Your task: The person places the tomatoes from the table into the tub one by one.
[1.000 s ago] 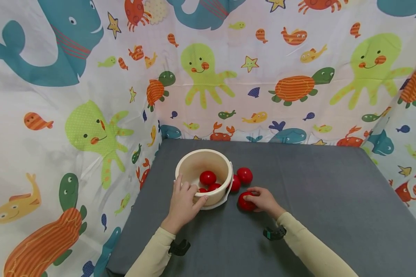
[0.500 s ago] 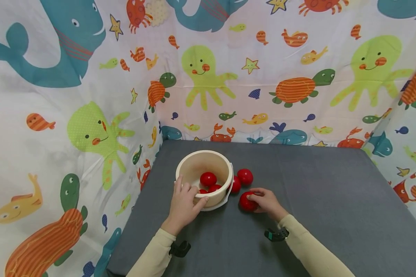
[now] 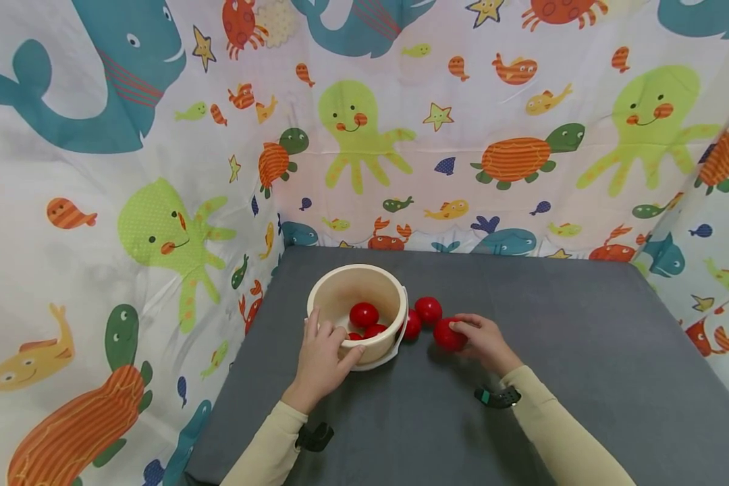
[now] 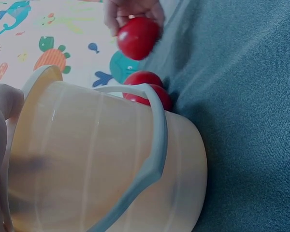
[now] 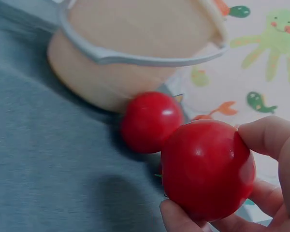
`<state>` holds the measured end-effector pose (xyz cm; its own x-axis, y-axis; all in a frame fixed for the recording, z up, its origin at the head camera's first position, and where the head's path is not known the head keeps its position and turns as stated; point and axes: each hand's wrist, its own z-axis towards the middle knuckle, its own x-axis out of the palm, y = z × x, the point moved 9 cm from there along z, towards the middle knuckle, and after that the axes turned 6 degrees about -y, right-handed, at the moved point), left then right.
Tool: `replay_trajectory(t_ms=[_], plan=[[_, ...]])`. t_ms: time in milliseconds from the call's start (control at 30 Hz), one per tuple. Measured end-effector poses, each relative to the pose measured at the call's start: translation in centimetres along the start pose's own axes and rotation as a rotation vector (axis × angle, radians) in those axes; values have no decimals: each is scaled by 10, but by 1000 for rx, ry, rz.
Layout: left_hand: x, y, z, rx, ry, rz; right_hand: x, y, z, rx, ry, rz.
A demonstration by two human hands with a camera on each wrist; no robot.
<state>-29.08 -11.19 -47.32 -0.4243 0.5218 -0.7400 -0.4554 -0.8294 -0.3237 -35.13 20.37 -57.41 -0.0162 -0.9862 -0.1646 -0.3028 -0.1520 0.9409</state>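
Note:
A cream bucket (image 3: 373, 280) stands on the dark grey cloth, its white handle (image 4: 158, 128) hanging down on the right side. My left hand (image 3: 320, 358) grips the near left part of the rim, thumb along the front. Inside the bucket lie several red tomatoes (image 3: 364, 314), partly hidden by the near wall. With thumb and fingers around it, my right hand (image 3: 484, 343) holds another tomato (image 5: 208, 169), raised above the cloth with a shadow under it. Two more tomatoes, one farther back (image 3: 428, 310) and one nearer (image 3: 412, 327), rest against the bucket's right side.
Grey cloth (image 3: 559, 358) covers the table and stretches right of the bucket. A white curtain (image 3: 395, 162) printed with sea animals hangs behind and along both sides, close to the table's far edge.
My right hand has lifted the tomato off the cloth and moved it slightly right and away from me. The left hand and the bucket have stayed in place.

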Motion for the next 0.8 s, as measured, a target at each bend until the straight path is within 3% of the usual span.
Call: replay_trajectory(t_ms=[400, 567, 800], plan=[[-4, -3, 1, 7, -24, -14, -14, 78, 5, -50, 8, 11], [-5, -5, 0, 10, -32, -12, -3, 113, 3, -90, 36, 2], [-3, -2, 0, 23, -35, -2, 29, 149, 3, -103, 66, 27]])
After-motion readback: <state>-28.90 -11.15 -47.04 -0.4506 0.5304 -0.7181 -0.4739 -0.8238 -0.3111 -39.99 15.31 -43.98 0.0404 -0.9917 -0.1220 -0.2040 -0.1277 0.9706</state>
